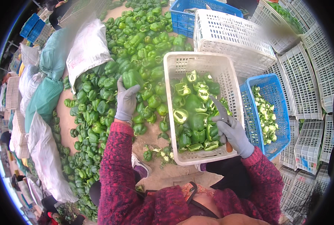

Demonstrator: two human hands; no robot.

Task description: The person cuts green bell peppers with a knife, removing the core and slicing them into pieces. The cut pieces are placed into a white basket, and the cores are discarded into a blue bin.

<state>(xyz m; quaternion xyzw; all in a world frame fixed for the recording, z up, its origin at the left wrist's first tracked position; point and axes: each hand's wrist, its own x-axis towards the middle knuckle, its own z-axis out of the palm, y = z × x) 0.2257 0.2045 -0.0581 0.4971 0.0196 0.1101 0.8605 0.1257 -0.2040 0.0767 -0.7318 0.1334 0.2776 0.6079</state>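
My left hand (126,98), in a grey glove, grips a whole green bell pepper (132,78) above the pepper heap (96,118). In my gloved right hand (234,133) is a knife (220,108) with a wooden handle; its blade points up and to the left, over the crate. Before me stands a white plastic crate (169,112) holding cut green pepper pieces (196,121), several with their pale insides showing. A blue plastic crate (282,112) to the right holds pale pepper cores (265,123).
White crates (231,36) and a blue crate (181,21) stand beyond the pepper heap. More white crates (302,84) are stacked at right. Woven sacks (87,46) and green sacks (43,101) lie at left. Trimmings (167,157) litter the floor by my shoe (141,165).
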